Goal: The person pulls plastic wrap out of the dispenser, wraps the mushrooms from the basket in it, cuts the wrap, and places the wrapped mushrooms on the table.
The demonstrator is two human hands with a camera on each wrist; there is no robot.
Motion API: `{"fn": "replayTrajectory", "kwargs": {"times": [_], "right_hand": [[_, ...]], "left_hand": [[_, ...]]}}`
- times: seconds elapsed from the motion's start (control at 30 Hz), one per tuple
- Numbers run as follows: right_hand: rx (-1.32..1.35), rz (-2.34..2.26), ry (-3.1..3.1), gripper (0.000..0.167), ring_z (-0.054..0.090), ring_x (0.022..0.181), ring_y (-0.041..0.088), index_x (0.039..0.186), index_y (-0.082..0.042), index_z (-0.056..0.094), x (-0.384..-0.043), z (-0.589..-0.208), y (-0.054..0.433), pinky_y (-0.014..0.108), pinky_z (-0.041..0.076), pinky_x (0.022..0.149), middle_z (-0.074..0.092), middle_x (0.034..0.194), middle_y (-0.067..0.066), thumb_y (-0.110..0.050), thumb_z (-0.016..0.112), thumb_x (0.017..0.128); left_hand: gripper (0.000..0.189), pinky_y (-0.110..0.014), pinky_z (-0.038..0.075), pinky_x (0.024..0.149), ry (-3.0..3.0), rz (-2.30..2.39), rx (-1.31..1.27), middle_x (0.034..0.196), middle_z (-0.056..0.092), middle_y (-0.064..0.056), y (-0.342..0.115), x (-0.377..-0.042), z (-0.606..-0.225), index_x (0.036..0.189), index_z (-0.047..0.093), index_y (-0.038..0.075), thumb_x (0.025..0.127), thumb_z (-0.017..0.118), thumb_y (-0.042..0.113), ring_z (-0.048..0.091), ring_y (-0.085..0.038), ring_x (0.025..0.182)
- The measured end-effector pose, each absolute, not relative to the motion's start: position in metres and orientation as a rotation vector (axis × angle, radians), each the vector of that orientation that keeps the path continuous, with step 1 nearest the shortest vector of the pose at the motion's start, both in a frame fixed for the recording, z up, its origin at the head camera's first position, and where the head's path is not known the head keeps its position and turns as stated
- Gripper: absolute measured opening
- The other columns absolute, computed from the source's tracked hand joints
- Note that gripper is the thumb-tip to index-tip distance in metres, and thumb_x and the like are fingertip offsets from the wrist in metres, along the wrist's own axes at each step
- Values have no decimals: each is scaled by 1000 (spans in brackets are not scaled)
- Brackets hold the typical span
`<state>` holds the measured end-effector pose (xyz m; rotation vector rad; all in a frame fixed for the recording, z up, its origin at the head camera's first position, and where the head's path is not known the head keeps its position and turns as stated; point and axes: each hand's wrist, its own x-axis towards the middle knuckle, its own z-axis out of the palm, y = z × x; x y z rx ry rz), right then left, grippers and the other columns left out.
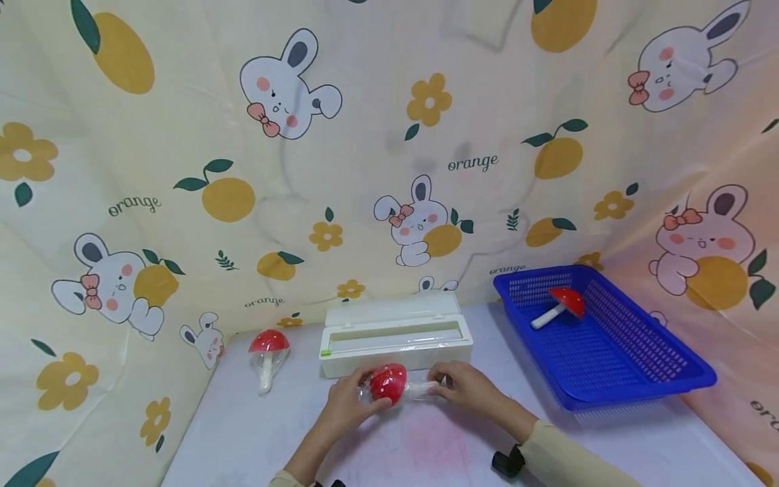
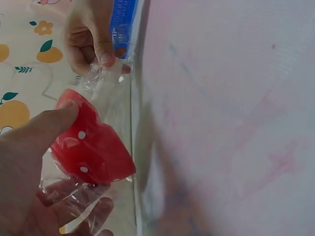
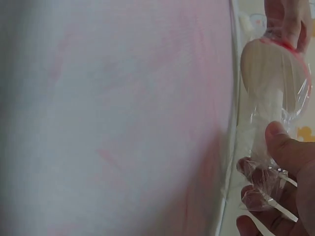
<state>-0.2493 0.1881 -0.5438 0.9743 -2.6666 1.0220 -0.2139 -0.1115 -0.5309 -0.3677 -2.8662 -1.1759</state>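
Observation:
A toy mushroom point(image 1: 387, 383) with a red, white-dotted cap and a white stem is covered in clear plastic film point(image 3: 261, 182). My left hand point(image 1: 353, 404) grips the cap, its thumb across the top in the left wrist view and its fingers beneath. With thumb and fingers my right hand point(image 1: 465, 387) pinches the stem end, where loose film bunches around the fingers. The mushroom lies sideways between both hands, in front of a white cling film box point(image 1: 395, 356) whose lid stands raised.
At the left, a second red-capped mushroom point(image 1: 268, 345) in clear film lies on the white table point(image 1: 243, 446). A blue plastic basket point(image 1: 639, 399) stands on the right with a mushroom point(image 1: 569, 302) inside, bare-stemmed. Patterned cloth point(image 1: 365, 149) hangs behind the table.

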Motion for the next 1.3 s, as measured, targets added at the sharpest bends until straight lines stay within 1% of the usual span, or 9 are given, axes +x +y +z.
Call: {"fn": "replayTrajectory", "kwargs": {"times": [0.13, 0.3, 0.53, 0.63, 0.77, 0.87, 1.07, 1.2, 1.3], "right_hand": [[918, 1007, -2707, 13, 55, 72, 3, 98, -20, 75, -252, -547, 186, 22, 46, 63, 72, 88, -13, -27, 85, 93], [857, 953, -2748, 12, 54, 70, 5, 97, -19, 76, -255, -548, 183, 23, 45, 63, 72, 88, -13, -25, 86, 92], [806, 721, -2783, 17, 57, 74, 4, 94, -21, 75, -254, -545, 173, 30, 50, 68, 70, 84, -13, -21, 90, 87], [815, 623, -2793, 21, 60, 77, 7, 94, -21, 74, -252, -543, 169, 33, 52, 70, 69, 84, -12, -20, 92, 85], [815, 559, -2804, 25, 62, 79, 11, 95, -20, 73, -249, -540, 167, 36, 53, 71, 70, 87, -8, -21, 94, 82], [796, 544, -2825, 27, 61, 81, 11, 97, -20, 73, -248, -538, 167, 36, 53, 73, 70, 88, -8, -24, 95, 81], [841, 540, -2812, 30, 64, 86, 12, 100, -20, 74, -245, -536, 172, 35, 56, 74, 70, 92, -9, -26, 96, 80], [884, 542, -2790, 34, 68, 91, 16, 104, -18, 74, -242, -532, 177, 37, 58, 76, 73, 97, -4, -27, 96, 80], [904, 555, -2788, 36, 68, 94, 19, 107, -16, 74, -240, -525, 180, 39, 58, 77, 74, 100, -1, -30, 95, 81]], "left_hand": [[76, -68, 48, 105, -2849, -1185, -360, 134, 70, -14, -108, -215, -532, 143, 60, 8, 82, 95, 36, 60, -40, 127], [75, -62, 50, 101, -2854, -1123, -342, 136, 69, -11, -105, -220, -535, 144, 59, 11, 82, 95, 35, 61, -36, 123], [78, -55, 53, 98, -2856, -1040, -343, 136, 70, -9, -105, -223, -539, 144, 59, 12, 81, 96, 37, 62, -32, 120], [79, -56, 53, 97, -2850, -1035, -347, 137, 70, -10, -105, -222, -540, 144, 60, 11, 80, 97, 38, 63, -33, 120], [80, -58, 53, 100, -2859, -1063, -334, 141, 68, -9, -105, -220, -539, 146, 59, 14, 80, 97, 38, 61, -33, 125], [80, -59, 54, 103, -2865, -1093, -331, 142, 66, -8, -105, -219, -538, 148, 58, 16, 80, 97, 36, 59, -34, 129], [81, -60, 54, 103, -2836, -1160, -343, 140, 66, -10, -108, -215, -539, 148, 57, 14, 80, 97, 35, 60, -34, 128], [81, -62, 53, 105, -2826, -1189, -327, 138, 66, -12, -111, -212, -536, 149, 56, 12, 83, 94, 38, 60, -36, 129], [76, -60, 55, 104, -2833, -1227, -276, 141, 64, -10, -114, -209, -533, 150, 55, 14, 88, 90, 40, 60, -34, 130]]}}
